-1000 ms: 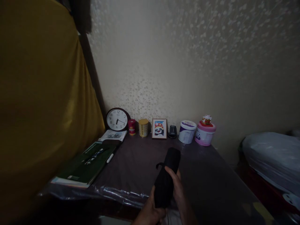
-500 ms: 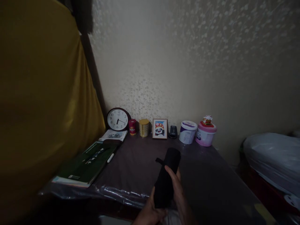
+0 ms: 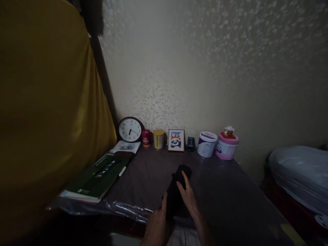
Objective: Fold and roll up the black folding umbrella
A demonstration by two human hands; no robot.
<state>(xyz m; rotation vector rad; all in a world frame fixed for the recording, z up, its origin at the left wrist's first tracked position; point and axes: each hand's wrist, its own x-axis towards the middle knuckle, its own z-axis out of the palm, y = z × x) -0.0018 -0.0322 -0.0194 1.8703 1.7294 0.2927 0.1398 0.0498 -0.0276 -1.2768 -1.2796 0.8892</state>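
A black cylindrical bundle (image 3: 174, 198) slants over the front part of the dark table, its far end tipped to the right. Around its near left side is my left hand (image 3: 156, 222), closed, with the index finger stretched along the edge. My right hand (image 3: 189, 197) grips the upper right side, thumb and index finger lying over the top near the far end. The other fingers of my right hand are hidden behind it. A small strap or tab shows on the bundle's left edge. Dim light hides its details.
Along the wall stand a clock (image 3: 130, 130), a red can (image 3: 146, 138), a yellow-lidded tin (image 3: 159, 139), a panda picture frame (image 3: 176, 140), a small dark device (image 3: 190, 143), a white-purple tub (image 3: 207, 145) and a pink tub (image 3: 227, 148). A green book (image 3: 98, 176) and white pen (image 3: 122, 171) lie left.
The bundle has come down lower and tilted flatter. My right hand has shifted onto its top near the far end, and my left index finger has straightened along its side.
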